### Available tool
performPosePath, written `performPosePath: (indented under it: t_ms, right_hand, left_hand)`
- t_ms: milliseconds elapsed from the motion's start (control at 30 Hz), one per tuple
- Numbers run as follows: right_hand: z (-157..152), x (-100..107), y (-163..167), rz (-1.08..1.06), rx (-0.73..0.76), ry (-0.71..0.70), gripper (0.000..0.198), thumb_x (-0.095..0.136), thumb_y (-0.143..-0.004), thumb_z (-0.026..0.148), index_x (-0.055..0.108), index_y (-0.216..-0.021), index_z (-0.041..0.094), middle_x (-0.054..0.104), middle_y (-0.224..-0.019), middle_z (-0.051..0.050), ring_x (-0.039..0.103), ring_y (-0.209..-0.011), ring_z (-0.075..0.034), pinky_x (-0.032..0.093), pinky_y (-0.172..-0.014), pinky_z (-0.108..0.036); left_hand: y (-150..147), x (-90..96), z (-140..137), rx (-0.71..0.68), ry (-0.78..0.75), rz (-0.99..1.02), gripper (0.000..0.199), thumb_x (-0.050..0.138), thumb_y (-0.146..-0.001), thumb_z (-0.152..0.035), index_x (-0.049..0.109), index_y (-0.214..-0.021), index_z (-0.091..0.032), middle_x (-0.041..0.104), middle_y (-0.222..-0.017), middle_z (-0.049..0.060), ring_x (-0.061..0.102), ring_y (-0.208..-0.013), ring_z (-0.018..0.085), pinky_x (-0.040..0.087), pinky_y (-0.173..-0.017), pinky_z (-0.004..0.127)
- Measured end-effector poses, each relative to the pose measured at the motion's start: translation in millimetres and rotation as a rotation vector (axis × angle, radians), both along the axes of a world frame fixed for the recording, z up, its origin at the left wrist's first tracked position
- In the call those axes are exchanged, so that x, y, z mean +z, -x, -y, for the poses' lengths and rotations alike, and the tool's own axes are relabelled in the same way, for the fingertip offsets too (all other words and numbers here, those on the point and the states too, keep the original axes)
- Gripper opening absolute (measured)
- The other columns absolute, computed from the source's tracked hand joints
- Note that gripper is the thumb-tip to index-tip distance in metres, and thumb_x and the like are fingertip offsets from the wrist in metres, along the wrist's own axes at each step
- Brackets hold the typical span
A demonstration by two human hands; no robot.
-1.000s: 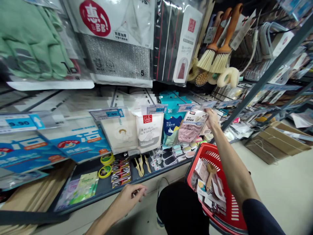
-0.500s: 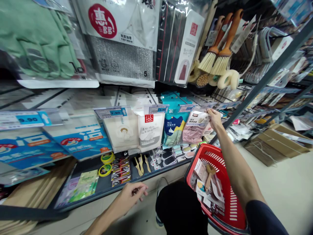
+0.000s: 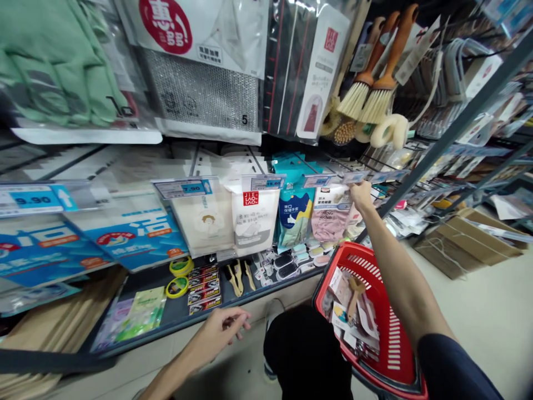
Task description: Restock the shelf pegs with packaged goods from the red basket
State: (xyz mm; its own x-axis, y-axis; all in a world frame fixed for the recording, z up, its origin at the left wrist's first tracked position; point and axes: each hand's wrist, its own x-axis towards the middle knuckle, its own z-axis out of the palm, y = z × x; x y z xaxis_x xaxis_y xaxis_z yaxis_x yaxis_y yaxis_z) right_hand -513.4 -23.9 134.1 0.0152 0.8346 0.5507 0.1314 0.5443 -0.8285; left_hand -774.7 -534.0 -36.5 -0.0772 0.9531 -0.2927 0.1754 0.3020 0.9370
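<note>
Pink glove packet (image 3: 331, 216), right hand (image 3: 360, 194) at its upper corner, whether clamped I cannot tell, left hand (image 3: 222, 330) well apart, loosely parted, red shopping basket (image 3: 385, 311) near lower shelf (image 3: 175, 310)

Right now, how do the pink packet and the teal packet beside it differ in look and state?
The pink packet is white above and pink below; the teal packet has dark-blue and yellow print. The right hand is at the pink packet's upper right corner, while no hand touches the teal packet. Both are upright, side by side.
</note>
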Motion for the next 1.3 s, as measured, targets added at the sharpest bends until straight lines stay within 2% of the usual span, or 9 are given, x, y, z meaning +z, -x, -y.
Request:
performPosePath:
  t_ms: [167, 233, 367, 467, 567, 700, 900, 1067, 1300]
  right_hand:
    - [7, 1, 14, 0.102, -0.108, -0.054, 0.027, 0.069, -0.076, 0.026, 0.069, -0.100, 0.013, 0.074, -0.090, -0.009, 0.068, -0.089, -0.024, 0.056, -0.094, -0.040]
    - [25, -11, 20, 0.122, -0.186, -0.087, 0.042, 0.064, -0.083, 0.033, 0.063, -0.119, 0.011, 0.071, -0.116, -0.017, 0.065, -0.111, -0.029, 0.048, -0.108, -0.048]
    - [81, -61, 34, 0.226, -0.281, -0.174, 0.080, 0.060, -0.090, 0.052, 0.036, -0.153, 0.008, 0.029, -0.164, -0.025, 0.026, -0.155, -0.032, 0.017, -0.129, -0.050]
    - [109, -96, 46, 0.446, -0.224, -0.193, 0.100, 0.067, -0.085, 0.061, 0.026, -0.160, 0.011, 0.015, -0.171, -0.021, 0.010, -0.160, -0.031, 0.013, -0.130, -0.048]
    - [111, -112, 53, 0.480, -0.176, -0.155, 0.096, 0.061, -0.089, 0.060, 0.021, -0.163, 0.014, 0.008, -0.173, -0.017, 0.006, -0.161, -0.029, 0.015, -0.130, -0.046]
    - [94, -111, 53, 0.454, -0.149, -0.054, 0.094, 0.050, -0.094, 0.063, 0.020, -0.162, 0.007, 0.016, -0.170, -0.023, 0.011, -0.160, -0.031, 0.015, -0.129, -0.048]
    - [74, -90, 44, 0.525, -0.401, -0.124, 0.123, 0.064, -0.080, 0.076, 0.011, -0.163, 0.002, 0.007, -0.170, -0.028, 0.009, -0.160, -0.036, 0.018, -0.128, -0.051]
    - [52, -77, 43, 0.636, -0.371, -0.163, 0.117, 0.063, -0.082, 0.076, 0.013, -0.164, 0.009, 0.007, -0.170, -0.026, 0.016, -0.158, -0.037, 0.023, -0.125, -0.057]
    - [42, -69, 52, 0.631, -0.327, -0.175, 0.124, 0.066, -0.076, 0.080, 0.018, -0.158, 0.001, 0.007, -0.167, -0.032, 0.018, -0.157, -0.040, 0.020, -0.126, -0.058]
  left_hand:
    - [1, 0.1, 1, -0.013, -0.006, -0.010, 0.056, 0.053, -0.090, -0.068, 0.074, -0.098, -0.016, 0.077, -0.095, 0.012, 0.070, -0.075, 0.020, 0.048, -0.058, 0.026]
    - [1, 0.8, 2, -0.013, -0.014, -0.006, 0.056, 0.053, -0.091, -0.067, 0.074, -0.099, -0.016, 0.077, -0.096, 0.012, 0.070, -0.076, 0.021, 0.048, -0.058, 0.026]
    - [1, 0.5, 4, -0.033, -0.015, -0.010, 0.056, 0.052, -0.092, -0.067, 0.074, -0.103, -0.017, 0.077, -0.096, 0.012, 0.070, -0.077, 0.021, 0.046, -0.057, 0.025]
    - [0, -0.5, 6, -0.061, -0.021, -0.032, 0.054, 0.053, -0.092, -0.066, 0.074, -0.102, -0.017, 0.077, -0.097, 0.012, 0.070, -0.076, 0.021, 0.047, -0.057, 0.026]
    - [-2, -0.8, 9, -0.068, -0.020, -0.048, 0.054, 0.052, -0.092, -0.066, 0.074, -0.101, -0.017, 0.077, -0.097, 0.012, 0.070, -0.076, 0.021, 0.047, -0.057, 0.026]
    - [0, 0.2, 11, -0.068, -0.026, -0.082, 0.055, 0.051, -0.093, -0.066, 0.074, -0.100, -0.016, 0.077, -0.096, 0.012, 0.070, -0.075, 0.020, 0.048, -0.057, 0.025]
    - [1, 4.9, 12, -0.076, -0.032, -0.115, 0.054, 0.049, -0.094, -0.064, 0.074, -0.101, -0.016, 0.078, -0.095, 0.011, 0.069, -0.075, 0.019, 0.049, -0.057, 0.024]
    - [-2, 9.0, 11, -0.079, -0.020, -0.155, 0.053, 0.050, -0.092, -0.062, 0.074, -0.102, -0.015, 0.078, -0.095, 0.012, 0.070, -0.076, 0.021, 0.051, -0.058, 0.026]
    - [0, 2.3, 8, -0.121, -0.041, -0.202, 0.052, 0.047, -0.096, -0.059, 0.076, -0.101, -0.016, 0.078, -0.095, 0.011, 0.070, -0.077, 0.021, 0.049, -0.056, 0.025]
